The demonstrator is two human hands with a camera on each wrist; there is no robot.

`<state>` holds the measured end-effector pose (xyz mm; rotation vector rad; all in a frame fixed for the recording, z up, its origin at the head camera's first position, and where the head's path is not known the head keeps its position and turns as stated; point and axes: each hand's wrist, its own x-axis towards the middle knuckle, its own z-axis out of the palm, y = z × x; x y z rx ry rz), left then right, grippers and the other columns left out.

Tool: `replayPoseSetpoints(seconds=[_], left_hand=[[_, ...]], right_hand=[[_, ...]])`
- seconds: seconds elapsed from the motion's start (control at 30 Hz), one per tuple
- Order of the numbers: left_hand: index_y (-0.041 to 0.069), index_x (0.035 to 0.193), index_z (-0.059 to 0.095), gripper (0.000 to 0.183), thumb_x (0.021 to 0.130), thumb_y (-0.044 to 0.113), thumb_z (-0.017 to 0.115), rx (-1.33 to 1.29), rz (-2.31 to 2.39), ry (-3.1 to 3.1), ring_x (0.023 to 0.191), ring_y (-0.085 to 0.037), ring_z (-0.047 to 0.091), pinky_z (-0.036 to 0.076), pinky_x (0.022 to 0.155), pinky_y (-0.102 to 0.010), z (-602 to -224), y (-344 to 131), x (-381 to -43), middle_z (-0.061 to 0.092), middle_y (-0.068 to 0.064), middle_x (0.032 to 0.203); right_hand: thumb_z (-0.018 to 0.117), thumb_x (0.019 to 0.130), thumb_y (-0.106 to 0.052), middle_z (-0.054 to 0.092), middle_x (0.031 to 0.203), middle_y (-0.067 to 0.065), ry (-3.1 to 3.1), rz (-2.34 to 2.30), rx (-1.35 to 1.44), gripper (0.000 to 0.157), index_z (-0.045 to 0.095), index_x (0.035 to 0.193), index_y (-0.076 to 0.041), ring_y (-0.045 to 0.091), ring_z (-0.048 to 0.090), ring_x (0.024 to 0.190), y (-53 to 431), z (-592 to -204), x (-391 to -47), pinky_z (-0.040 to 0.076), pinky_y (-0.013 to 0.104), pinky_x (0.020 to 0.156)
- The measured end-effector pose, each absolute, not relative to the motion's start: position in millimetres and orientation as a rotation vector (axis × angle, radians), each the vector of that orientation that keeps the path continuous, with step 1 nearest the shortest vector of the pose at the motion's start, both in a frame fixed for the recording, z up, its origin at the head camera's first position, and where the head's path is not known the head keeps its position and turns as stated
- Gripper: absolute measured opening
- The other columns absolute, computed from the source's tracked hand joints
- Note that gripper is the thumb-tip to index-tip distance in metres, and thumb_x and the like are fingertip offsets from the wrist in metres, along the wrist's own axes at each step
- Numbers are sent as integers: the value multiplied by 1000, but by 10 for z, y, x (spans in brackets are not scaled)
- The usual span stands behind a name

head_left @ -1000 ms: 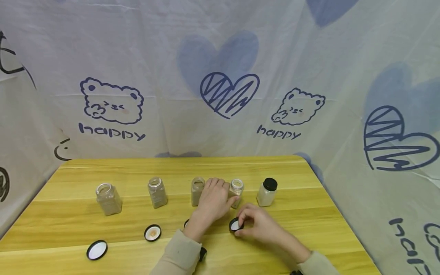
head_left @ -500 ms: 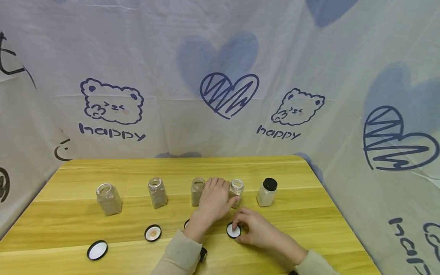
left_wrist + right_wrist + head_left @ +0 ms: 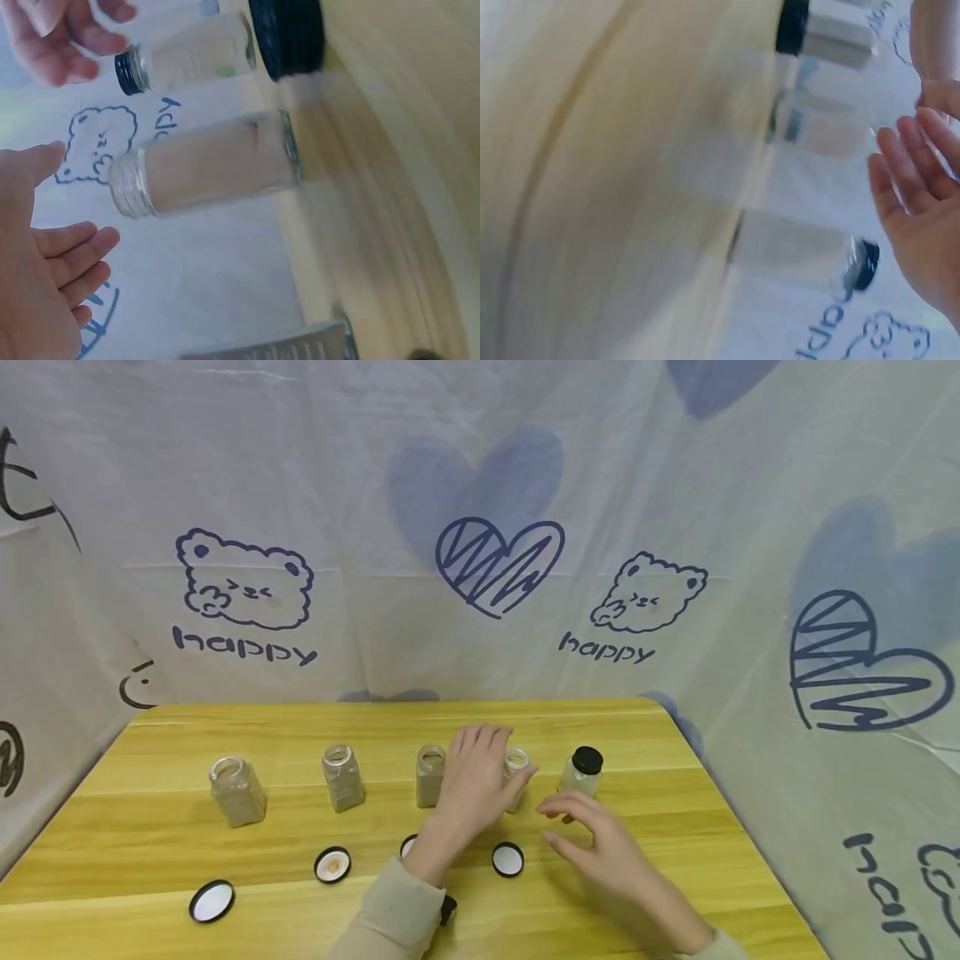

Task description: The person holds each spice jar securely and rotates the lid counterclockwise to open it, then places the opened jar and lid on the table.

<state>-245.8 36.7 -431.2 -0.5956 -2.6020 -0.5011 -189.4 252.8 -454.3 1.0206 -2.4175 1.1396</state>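
Observation:
My left hand [image 3: 471, 789] is raised by an uncapped glass jar [image 3: 514, 797], partly covering it in the head view. In the left wrist view, its loose fingers stand apart from the bare threaded neck of that jar [image 3: 210, 169]. A black lid with a white liner [image 3: 507, 859] lies inside up on the table in front. My right hand [image 3: 611, 847] holds nothing, fingers and thumb spread, just in front of a jar of pale powder [image 3: 579, 781] with its black lid [image 3: 587, 760] on. The right wrist view shows this capped jar [image 3: 802, 251] below the relaxed fingers.
Three more uncapped jars of greyish powder, left [image 3: 238, 793], middle [image 3: 343, 781] and nearer [image 3: 430, 777], stand in a row on the wooden table [image 3: 150, 827]. Black lids lie before them, one at far left [image 3: 212, 902], another [image 3: 332, 865], and one half hidden [image 3: 408, 844] by my left forearm.
My right hand has laid the black lid down on the table, let go, and moved right and up toward the capped jar. My left hand has lifted slightly and spread its thumb.

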Motion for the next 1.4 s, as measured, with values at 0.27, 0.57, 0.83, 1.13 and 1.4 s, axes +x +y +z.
replayPoseSetpoints(seconds=[0.27, 0.57, 0.83, 1.13, 1.4], left_hand=[[6, 141, 59, 65, 102, 57, 59, -633, -423, -2617, 128, -25, 52, 39, 114, -43, -4229, 653, -2364, 62, -7, 136], [6, 136, 63, 62, 100, 56, 63, -667, -421, -2586, 122, -22, 55, 43, 110, -38, -4306, 1058, -2264, 65, -4, 127], [5, 134, 62, 66, 99, 62, 60, -579, -270, -2715, 123, -24, 52, 39, 111, -40, -4461, 1285, -2260, 62, -6, 126], [5, 132, 63, 66, 97, 62, 62, -551, -131, -2720, 116, -23, 52, 38, 109, -39, -4576, 1361, -2321, 62, -6, 120], [8, 132, 62, 65, 98, 63, 60, -605, -146, -2762, 115, -21, 51, 38, 111, -38, -4553, 1488, -2403, 61, -4, 119]], right_hand=[[74, 81, 20, 70, 116, 17, -2112, 1137, 843, 43, 71, 119, 2, 17, 66, 105, 2805, -4354, -1937, 56, 20, 88], [71, 88, 18, 67, 118, 19, -2140, 1134, 627, 38, 70, 122, 3, 21, 63, 106, 3070, -4247, -2164, 54, 14, 90], [71, 99, -6, 64, 130, 17, -2476, 1085, 517, 32, 67, 131, -1, 38, 65, 113, 3157, -4343, -2385, 59, 51, 92], [68, 103, -13, 64, 132, 21, -2610, 1091, 577, 35, 66, 133, 3, 39, 65, 115, 3100, -4414, -2538, 58, 56, 94], [68, 103, -14, 65, 129, 21, -2612, 1162, 471, 34, 66, 133, 3, 39, 64, 116, 3177, -4425, -2502, 58, 55, 95]])
